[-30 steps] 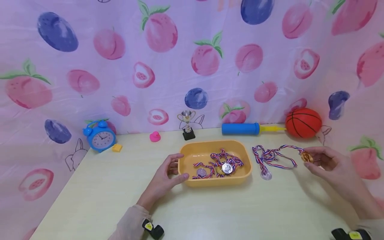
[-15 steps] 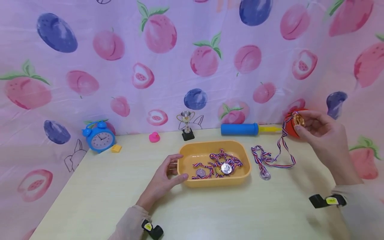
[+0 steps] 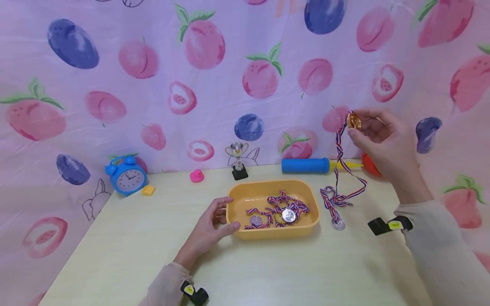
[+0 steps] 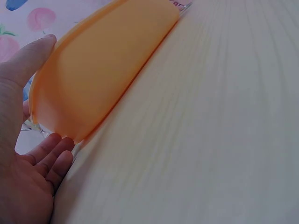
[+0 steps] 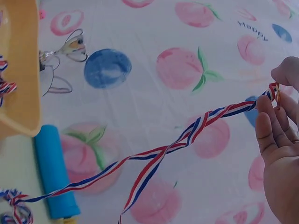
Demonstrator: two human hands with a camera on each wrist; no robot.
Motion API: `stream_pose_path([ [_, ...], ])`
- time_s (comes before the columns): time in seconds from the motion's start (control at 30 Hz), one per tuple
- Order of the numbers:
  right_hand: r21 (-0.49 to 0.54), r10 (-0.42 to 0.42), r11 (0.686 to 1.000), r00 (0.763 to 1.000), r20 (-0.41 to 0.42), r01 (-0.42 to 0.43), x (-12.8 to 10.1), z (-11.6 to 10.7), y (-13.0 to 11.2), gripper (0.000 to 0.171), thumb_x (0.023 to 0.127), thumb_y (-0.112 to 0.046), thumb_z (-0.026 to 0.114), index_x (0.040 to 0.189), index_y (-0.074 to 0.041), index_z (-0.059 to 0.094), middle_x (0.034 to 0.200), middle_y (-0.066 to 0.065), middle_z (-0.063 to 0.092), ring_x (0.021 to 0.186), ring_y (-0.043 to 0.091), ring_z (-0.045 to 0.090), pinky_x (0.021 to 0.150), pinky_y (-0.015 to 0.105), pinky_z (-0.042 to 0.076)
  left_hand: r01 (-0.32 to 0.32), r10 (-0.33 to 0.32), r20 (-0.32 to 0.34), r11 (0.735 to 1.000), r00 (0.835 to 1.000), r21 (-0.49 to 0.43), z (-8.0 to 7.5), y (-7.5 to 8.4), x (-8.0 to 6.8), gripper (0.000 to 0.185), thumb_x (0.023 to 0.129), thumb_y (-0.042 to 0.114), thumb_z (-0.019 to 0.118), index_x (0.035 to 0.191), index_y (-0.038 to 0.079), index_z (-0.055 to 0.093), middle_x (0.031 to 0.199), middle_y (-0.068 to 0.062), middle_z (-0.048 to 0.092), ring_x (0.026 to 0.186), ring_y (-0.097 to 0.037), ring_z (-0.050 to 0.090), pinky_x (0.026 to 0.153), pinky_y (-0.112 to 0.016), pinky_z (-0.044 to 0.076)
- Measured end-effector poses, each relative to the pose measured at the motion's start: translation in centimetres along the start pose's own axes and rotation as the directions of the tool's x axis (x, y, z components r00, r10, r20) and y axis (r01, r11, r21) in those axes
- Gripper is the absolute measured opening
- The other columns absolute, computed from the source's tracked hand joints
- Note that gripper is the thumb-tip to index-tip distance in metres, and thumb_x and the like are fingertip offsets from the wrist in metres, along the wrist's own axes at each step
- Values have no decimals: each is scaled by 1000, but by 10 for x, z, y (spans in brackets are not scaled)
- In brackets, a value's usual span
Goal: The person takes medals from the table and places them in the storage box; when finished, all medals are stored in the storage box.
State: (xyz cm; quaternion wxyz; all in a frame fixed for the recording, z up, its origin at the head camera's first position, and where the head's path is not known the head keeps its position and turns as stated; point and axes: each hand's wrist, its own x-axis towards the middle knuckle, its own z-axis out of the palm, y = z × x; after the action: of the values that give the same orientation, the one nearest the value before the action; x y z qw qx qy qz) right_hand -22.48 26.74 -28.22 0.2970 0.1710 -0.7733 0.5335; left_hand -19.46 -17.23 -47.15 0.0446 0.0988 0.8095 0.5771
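My right hand (image 3: 383, 140) pinches a gold medal (image 3: 354, 121) between thumb and fingers, raised in front of the curtain at the right. From it hangs a twisted red, white and blue ribbon (image 5: 196, 128), whose lower end reaches down to a bunched ribbon on the table. A silver medal (image 3: 338, 223) lies there at that bunch's front end. My left hand (image 3: 212, 223) holds the left end of a yellow-orange tray (image 3: 281, 233), thumb at the front rim and fingers along the end wall. Inside the tray lie tangled ribbons, a silver medal (image 3: 289, 215) and other medals.
Along the back stand a blue alarm clock (image 3: 130, 178), a yellow block (image 3: 148, 190), a pink duck (image 3: 197, 175) and a small trophy cup (image 3: 238, 161). A blue pump (image 3: 306, 165) lies behind the tray. The red ball (image 3: 369, 165) is partly hidden by the right arm.
My right hand has lifted the gold medal up and leftward from near the table, drawing its ribbon up from the pile. The left hand and the tray have stayed put.
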Motion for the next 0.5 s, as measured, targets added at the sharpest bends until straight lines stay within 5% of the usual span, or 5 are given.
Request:
stream_pose_path([
  [0.23,22,-52,998,998,20,51,25,20,-28,46,102,-7,80,146,-12,71,120,5,71,105,21,67,93,14,57,-6,6,3,1000,1000,-4,1,0,1,67,100,25,86,158,31,54,150,-10,63,128,-29,63,114,-48,52],
  [0.5,180,-98,979,995,-14,99,53,38,-50,43,99,-3,82,141,-8,73,117,8,72,99,23,66,91,18,58,4,-4,-1,1000,1000,2,1,0,1,68,99,26,88,158,32,54,148,-7,64,127,-27,63,114,-46,52],
])
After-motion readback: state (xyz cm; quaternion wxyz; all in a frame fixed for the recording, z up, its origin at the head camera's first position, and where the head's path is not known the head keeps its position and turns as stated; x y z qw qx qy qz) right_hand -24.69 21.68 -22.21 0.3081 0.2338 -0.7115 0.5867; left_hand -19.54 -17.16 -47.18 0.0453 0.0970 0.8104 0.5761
